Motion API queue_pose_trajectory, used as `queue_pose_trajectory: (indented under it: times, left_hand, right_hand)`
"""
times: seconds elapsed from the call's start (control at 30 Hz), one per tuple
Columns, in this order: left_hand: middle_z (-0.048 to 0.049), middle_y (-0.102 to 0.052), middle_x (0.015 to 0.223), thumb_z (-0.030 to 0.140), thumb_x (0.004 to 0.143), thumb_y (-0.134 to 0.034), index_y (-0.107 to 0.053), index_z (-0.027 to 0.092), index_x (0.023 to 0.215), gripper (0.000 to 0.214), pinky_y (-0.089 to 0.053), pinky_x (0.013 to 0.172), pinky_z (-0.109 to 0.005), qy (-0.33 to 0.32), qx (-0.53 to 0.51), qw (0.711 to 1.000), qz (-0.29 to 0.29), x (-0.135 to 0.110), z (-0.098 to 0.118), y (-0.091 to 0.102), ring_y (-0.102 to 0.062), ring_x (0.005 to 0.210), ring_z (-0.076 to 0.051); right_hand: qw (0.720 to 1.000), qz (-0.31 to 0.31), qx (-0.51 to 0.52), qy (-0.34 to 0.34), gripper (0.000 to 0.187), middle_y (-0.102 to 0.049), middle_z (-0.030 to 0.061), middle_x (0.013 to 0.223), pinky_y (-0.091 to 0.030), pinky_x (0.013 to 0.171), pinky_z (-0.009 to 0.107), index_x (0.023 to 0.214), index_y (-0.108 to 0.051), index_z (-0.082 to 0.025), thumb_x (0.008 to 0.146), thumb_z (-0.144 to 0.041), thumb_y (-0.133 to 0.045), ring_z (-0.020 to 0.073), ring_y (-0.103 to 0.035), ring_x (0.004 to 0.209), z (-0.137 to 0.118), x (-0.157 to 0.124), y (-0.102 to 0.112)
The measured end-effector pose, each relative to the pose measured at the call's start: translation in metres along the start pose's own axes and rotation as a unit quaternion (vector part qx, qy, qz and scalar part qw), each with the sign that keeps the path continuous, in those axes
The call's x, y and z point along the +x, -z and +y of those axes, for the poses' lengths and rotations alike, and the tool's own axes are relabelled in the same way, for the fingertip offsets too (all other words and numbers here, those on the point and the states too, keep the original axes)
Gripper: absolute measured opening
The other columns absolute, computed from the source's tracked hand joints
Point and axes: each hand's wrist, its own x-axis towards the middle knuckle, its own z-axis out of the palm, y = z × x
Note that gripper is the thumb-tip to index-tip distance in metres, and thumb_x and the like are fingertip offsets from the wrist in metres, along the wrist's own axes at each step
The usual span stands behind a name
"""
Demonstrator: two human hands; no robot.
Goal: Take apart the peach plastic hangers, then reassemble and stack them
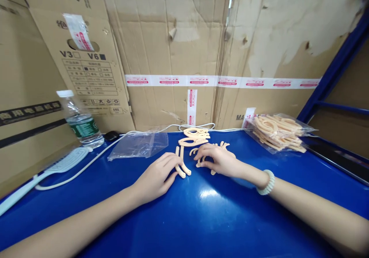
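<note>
My left hand (pixel 158 175) lies on the blue table (pixel 201 219), fingers stretched toward two pale peach plastic arm pieces (pixel 181 165), fingertips touching them. My right hand (pixel 220 160), with a white bead bracelet on its wrist, rests palm down with fingers curled over several small peach plastic pieces (pixel 201 160). Just behind the hands lies a small pile of peach frame-shaped pieces (pixel 194 136).
An empty clear zip bag (pixel 140 144) lies left of the pile. A clear bag full of peach pieces (pixel 276 132) sits at the back right. A water bottle (pixel 82 121), a white comb (pixel 62 163) and a white cable (pixel 86 165) are at left. Cardboard walls (pixel 178 46) stand behind.
</note>
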Motion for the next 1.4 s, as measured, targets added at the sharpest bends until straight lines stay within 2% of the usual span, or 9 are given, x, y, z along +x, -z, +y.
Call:
queue_pose_trajectory:
  times: [0.13,0.4,0.7,0.83,0.97,1.1,1.27,1.4]
  left_hand:
    - [-0.0092,-0.061,0.115,0.006,0.092,-0.047,-0.051,0.019,0.116,0.027,-0.046,0.097,-0.043,-0.004,-0.001,1.0,-0.01,0.001,0.001,0.001,-0.052,0.112,-0.023]
    - [-0.0076,-0.062,0.113,0.005,0.093,-0.046,-0.054,0.019,0.113,0.026,-0.044,0.1,-0.042,-0.023,-0.001,1.0,-0.015,0.002,0.006,0.003,-0.051,0.114,-0.022]
    - [-0.0067,-0.062,0.116,0.006,0.095,-0.044,-0.056,0.02,0.109,0.024,-0.043,0.102,-0.041,-0.033,0.015,0.999,-0.019,0.0,0.009,0.005,-0.051,0.116,-0.021]
    - [-0.0065,-0.062,0.115,0.005,0.094,-0.043,-0.056,0.02,0.107,0.024,-0.043,0.102,-0.041,-0.03,0.013,0.999,-0.022,0.001,0.01,0.004,-0.051,0.117,-0.021]
    - [-0.0063,-0.062,0.114,0.004,0.094,-0.043,-0.056,0.021,0.106,0.024,-0.044,0.101,-0.039,-0.03,0.005,0.999,-0.033,0.001,0.009,0.003,-0.051,0.117,-0.02]
    - [-0.0073,-0.063,0.115,0.005,0.094,-0.044,-0.056,0.02,0.106,0.023,-0.045,0.1,-0.039,-0.042,0.014,0.999,-0.021,0.001,0.008,0.003,-0.052,0.116,-0.021]
    - [-0.0073,-0.066,0.113,0.005,0.093,-0.045,-0.058,0.019,0.108,0.024,-0.048,0.095,-0.04,-0.066,0.032,0.997,-0.002,0.002,0.012,0.004,-0.058,0.109,-0.021]
    - [-0.0081,-0.069,0.107,0.007,0.093,-0.047,-0.058,0.018,0.111,0.024,-0.053,0.085,-0.038,-0.08,0.051,0.995,0.019,0.0,0.017,0.003,-0.063,0.097,-0.021]
  right_hand:
    - [1.0,0.025,0.007,-0.008,0.015,-0.07,0.0069,0.102,-0.048,0.09,0.038,0.101,-0.067,-0.02,0.089,-0.016,-0.061,0.0206,-0.06,0.103,0.001,-0.006,0.009]
    - [0.985,0.168,-0.02,-0.026,0.014,-0.071,0.0058,0.09,-0.049,0.08,0.036,0.091,-0.067,-0.019,0.092,-0.018,-0.053,0.0194,-0.062,0.087,-0.003,-0.014,0.04]
    - [0.948,0.303,-0.04,-0.094,0.013,-0.073,0.0055,0.088,-0.051,0.08,0.035,0.088,-0.07,-0.018,0.087,-0.021,-0.057,0.0192,-0.067,0.086,0.005,-0.019,0.065]
    - [0.934,0.336,-0.042,-0.117,0.014,-0.074,0.0049,0.087,-0.051,0.079,0.035,0.086,-0.071,-0.018,0.086,-0.023,-0.058,0.0193,-0.068,0.084,0.01,-0.02,0.075]
    - [0.935,0.328,-0.044,-0.127,0.015,-0.074,0.0041,0.086,-0.05,0.079,0.035,0.085,-0.071,-0.019,0.086,-0.023,-0.057,0.0193,-0.068,0.084,0.015,-0.021,0.074]
    - [0.942,0.3,-0.058,-0.14,0.015,-0.074,0.0042,0.085,-0.049,0.079,0.033,0.085,-0.071,-0.018,0.085,-0.023,-0.056,0.0192,-0.067,0.084,0.019,-0.02,0.068]
    - [0.957,0.229,-0.057,-0.167,0.017,-0.075,0.0048,0.084,-0.05,0.071,0.03,0.088,-0.071,-0.016,0.084,-0.02,-0.055,0.0182,-0.068,0.077,0.029,-0.011,0.06]
    - [0.972,0.161,-0.054,-0.165,0.019,-0.075,0.0043,0.082,-0.05,0.071,0.029,0.088,-0.072,-0.015,0.079,-0.012,-0.055,0.0169,-0.068,0.074,0.043,0.002,0.053]
